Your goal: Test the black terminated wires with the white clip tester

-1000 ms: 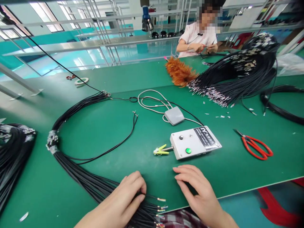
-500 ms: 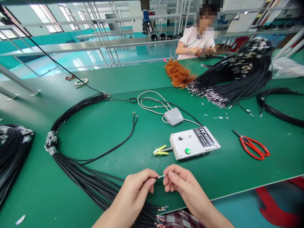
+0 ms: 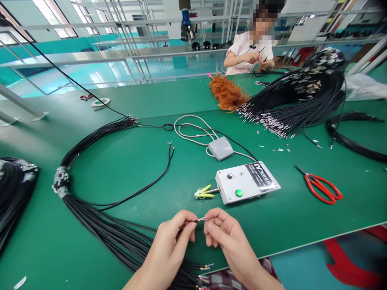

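Observation:
Between the thumb and fingers of my left hand point(image 3: 173, 241) is the end of a thin black cable. Fine coloured inner wires point(image 3: 202, 219) stick out of its stripped tip. My right hand point(image 3: 225, 237) pinches the ends of these wires. Below my hands, a bundle of black cables point(image 3: 111, 235) curves across the bench, taped at the left, with stripped coloured ends near the front edge. Just beyond my hands lies a white control box point(image 3: 246, 183) with a green button and a knob. A yellow-green clip point(image 3: 204, 191) sits on the shaft at its left side.
Red-handled scissors point(image 3: 322, 187) lie at right. Behind the box are a grey foot pedal point(image 3: 221, 148) and its coiled cord. An orange feather duster point(image 3: 228, 93) touches a large cable pile point(image 3: 299, 88). A co-worker point(image 3: 249, 54) holding a red-handled tool sits across the bench.
My right hand has shifted slightly left, closer to my left hand. The inner wires now appear spread apart. The co-worker's tool has lifted a little.

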Demonstrator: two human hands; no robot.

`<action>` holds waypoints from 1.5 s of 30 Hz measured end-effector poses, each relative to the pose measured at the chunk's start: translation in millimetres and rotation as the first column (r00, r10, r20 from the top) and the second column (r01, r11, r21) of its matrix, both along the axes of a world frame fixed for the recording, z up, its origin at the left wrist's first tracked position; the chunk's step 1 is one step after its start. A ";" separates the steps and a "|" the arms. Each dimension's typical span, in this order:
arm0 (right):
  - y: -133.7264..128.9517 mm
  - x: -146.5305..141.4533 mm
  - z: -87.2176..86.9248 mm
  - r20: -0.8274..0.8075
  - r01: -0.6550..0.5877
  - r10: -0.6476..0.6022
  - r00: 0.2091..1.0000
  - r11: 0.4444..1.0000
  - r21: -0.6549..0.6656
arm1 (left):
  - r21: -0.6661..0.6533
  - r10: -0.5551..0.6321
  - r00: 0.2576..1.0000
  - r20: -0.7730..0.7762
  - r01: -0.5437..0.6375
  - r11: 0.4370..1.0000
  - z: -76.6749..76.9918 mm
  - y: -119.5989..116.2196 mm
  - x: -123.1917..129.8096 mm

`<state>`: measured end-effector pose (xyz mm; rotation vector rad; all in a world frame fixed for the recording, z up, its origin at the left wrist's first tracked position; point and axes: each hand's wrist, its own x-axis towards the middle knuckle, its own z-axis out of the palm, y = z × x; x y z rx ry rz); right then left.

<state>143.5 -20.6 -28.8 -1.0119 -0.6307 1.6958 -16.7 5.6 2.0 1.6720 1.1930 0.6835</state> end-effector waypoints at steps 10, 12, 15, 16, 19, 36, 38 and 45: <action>3.2 -15.2 2.0 0.044 0.109 -0.108 0.993 0.994 -0.016 | -0.074 0.048 0.997 0.054 -0.044 0.996 -3.3 -2.3 0.9; 1.7 -19.3 -0.1 0.198 0.161 -0.174 0.965 0.984 0.080 | -0.105 0.081 0.994 0.074 -0.073 0.992 -6.1 -3.9 1.0; 1.3 -18.5 0.1 0.514 0.142 -0.377 0.770 0.887 0.439 | -0.134 0.146 0.984 0.104 -0.132 0.982 -7.2 -6.4 2.9; 1.8 -16.5 1.1 0.578 0.084 -0.463 0.673 0.823 0.561 | -0.138 0.164 0.980 0.112 -0.148 0.979 -6.8 -6.9 3.9; 3.7 -9.4 3.7 0.632 -0.150 -0.643 0.432 0.640 0.754 | -0.156 0.201 0.969 0.141 -0.179 0.971 -5.8 -6.7 6.7; 18.9 -19.7 -1.5 0.123 0.064 -0.075 0.990 0.993 0.095 | -0.290 0.277 0.917 0.289 -0.192 0.938 -13.1 -1.5 5.9; 21.0 -24.0 -5.6 0.075 0.097 -0.104 0.992 0.991 0.088 | -0.298 0.278 0.915 0.293 -0.189 0.936 -13.2 -1.5 5.7; 23.6 -37.7 -12.5 -0.236 0.047 -0.073 0.969 0.993 -0.113 | -0.325 0.348 0.867 0.356 -0.234 0.916 -16.0 -1.9 8.9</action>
